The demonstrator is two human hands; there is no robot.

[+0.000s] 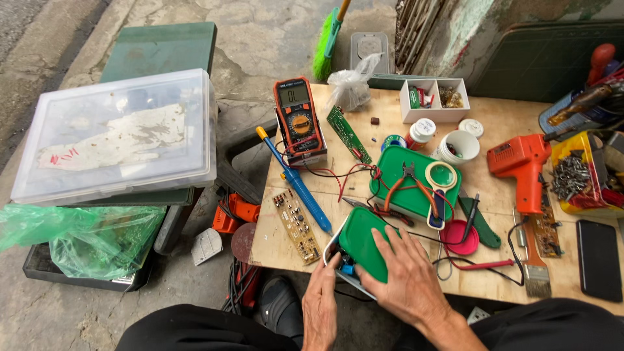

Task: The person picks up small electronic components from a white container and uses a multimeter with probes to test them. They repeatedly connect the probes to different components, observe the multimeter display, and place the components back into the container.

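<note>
- Small rectangular container with green plastic lid (361, 245): it sits at the near edge of the wooden worktable (500, 123), in front of us.
- Right hand (408, 274): we press it flat, fingers spread, on the lid.
- Left hand (321, 303): we grip the container's near-left corner, fingers curled.
- Blue-handled soldering iron (299, 185): it lies just left of the container.

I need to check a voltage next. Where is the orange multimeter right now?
In the head view, the orange multimeter stands at the wooden table's far left corner, left of the green circuit board, behind the blue soldering iron.
</note>
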